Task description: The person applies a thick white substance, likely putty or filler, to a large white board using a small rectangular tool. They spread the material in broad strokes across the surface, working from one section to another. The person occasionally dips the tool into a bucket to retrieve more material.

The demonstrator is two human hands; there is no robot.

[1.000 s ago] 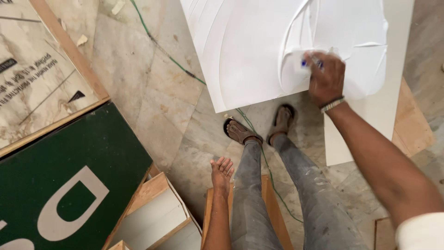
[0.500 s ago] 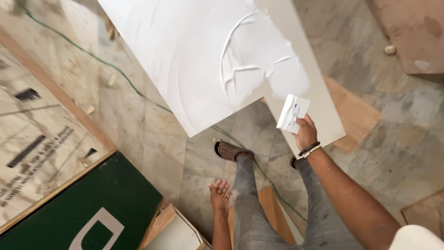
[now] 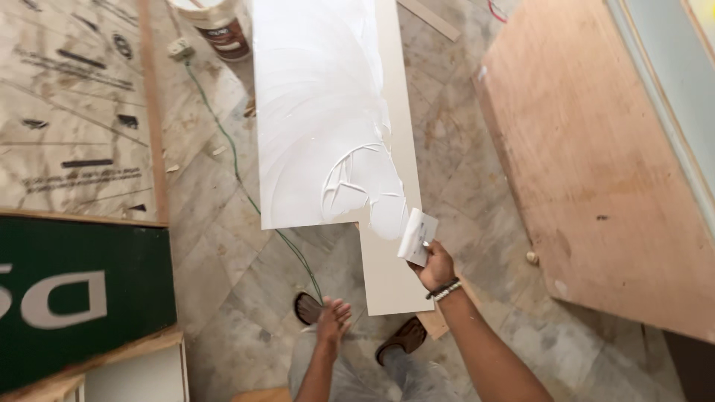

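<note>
A long white board (image 3: pixel 387 275) lies on the floor, its upper part coated with wet white paste (image 3: pixel 320 126) marked by curved strokes. My right hand (image 3: pixel 434 266) grips a white flat scraper (image 3: pixel 417 236) smeared with paste, held at the board's right edge near the lower end of the coated area. My left hand (image 3: pixel 333 320) hangs free over my knee with fingers spread, holding nothing. My two feet in brown sandals (image 3: pixel 402 336) stand just below the board's near end.
A large plywood sheet (image 3: pixel 596 164) lies at right. A green panel with a white letter (image 3: pixel 74 298) and a printed brown sheet (image 3: pixel 67 112) lie at left. A bucket (image 3: pixel 220 26) stands at the top, and a green cable (image 3: pixel 246 186) runs across the marble floor.
The view has swung so the board now runs lengthwise away from me. My right hand with the scraper has come off the coated area to the board's right edge.
</note>
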